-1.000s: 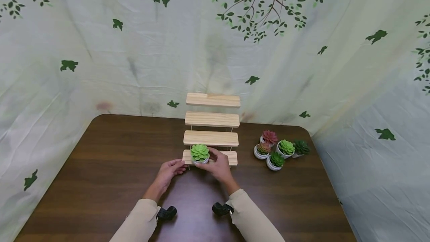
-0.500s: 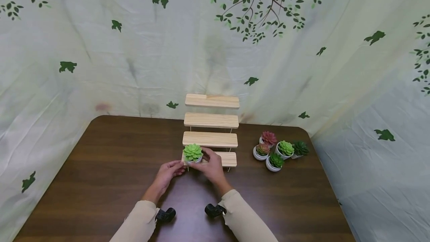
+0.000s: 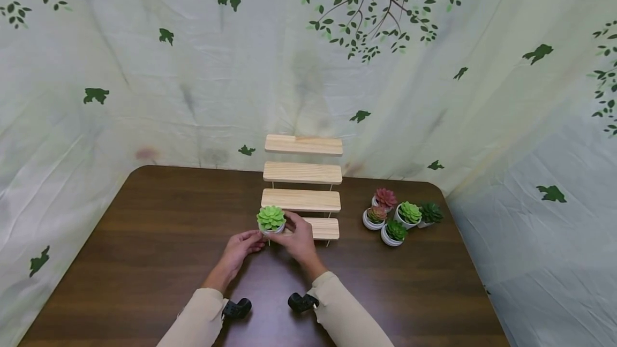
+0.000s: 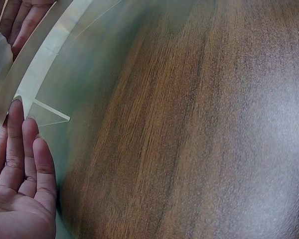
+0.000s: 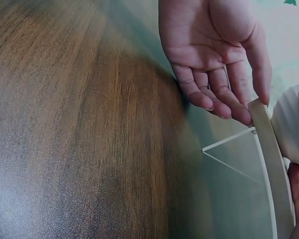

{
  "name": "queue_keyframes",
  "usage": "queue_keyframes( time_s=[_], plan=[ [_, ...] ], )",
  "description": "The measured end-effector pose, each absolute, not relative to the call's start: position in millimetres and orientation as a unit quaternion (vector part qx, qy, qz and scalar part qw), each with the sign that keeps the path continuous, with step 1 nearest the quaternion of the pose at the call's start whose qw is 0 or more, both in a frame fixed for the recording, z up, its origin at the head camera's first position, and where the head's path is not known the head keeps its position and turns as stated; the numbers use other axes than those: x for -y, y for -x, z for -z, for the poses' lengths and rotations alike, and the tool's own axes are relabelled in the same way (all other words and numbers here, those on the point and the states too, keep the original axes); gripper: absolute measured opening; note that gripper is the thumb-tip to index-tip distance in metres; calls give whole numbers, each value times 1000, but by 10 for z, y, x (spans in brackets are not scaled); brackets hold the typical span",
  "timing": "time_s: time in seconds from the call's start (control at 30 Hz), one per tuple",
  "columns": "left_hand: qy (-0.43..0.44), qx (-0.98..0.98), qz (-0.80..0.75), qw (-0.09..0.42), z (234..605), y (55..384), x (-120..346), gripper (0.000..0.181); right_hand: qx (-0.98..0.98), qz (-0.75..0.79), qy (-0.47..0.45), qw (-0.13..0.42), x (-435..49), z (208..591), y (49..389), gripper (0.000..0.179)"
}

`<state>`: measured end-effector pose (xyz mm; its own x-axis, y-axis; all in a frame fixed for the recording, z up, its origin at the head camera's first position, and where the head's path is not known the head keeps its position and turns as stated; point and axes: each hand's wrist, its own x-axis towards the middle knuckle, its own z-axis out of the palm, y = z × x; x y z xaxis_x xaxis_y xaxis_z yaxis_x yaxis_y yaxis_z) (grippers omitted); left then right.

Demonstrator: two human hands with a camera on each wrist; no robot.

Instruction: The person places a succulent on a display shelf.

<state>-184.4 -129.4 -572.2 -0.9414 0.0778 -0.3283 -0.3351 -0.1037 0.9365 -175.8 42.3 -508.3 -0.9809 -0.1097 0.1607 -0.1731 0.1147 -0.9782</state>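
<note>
A light green artificial succulent in a white ribbed pot (image 3: pixel 271 219) is at the left end of the lowest board of a four-tier wooden shelf stand (image 3: pixel 324 228). My right hand (image 3: pixel 300 240) grips the pot from its right side, thumb in front. At that same board's left end, my left hand (image 3: pixel 237 255) pinches the corner between thumb and fingertips. The right wrist view shows this pinch on the board's end (image 5: pixel 261 117), with the pot (image 5: pixel 291 129) close beside it. In the left wrist view, the left fingers (image 4: pixel 15 154) reach under the board.
Several more potted succulents stand grouped at the right: a red one (image 3: pixel 385 197), a reddish-green one (image 3: pixel 376 216), and green ones such as the front one (image 3: pixel 396 231). A leaf-printed curtain (image 3: pixel 207 68) hangs behind the brown table (image 3: pixel 168 240).
My right hand has moved the light green succulent leftward along the lowest board to its left end. The left hand has stayed at the board's corner.
</note>
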Motion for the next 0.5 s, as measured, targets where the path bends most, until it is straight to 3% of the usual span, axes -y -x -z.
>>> queue_keyframes(
  time_s=[0.5],
  plan=[
    [78, -654, -740, 137, 5735, 1831, 1298, 37, 768, -634, -81, 44, -370, 5459, 1903, 61]
  ],
)
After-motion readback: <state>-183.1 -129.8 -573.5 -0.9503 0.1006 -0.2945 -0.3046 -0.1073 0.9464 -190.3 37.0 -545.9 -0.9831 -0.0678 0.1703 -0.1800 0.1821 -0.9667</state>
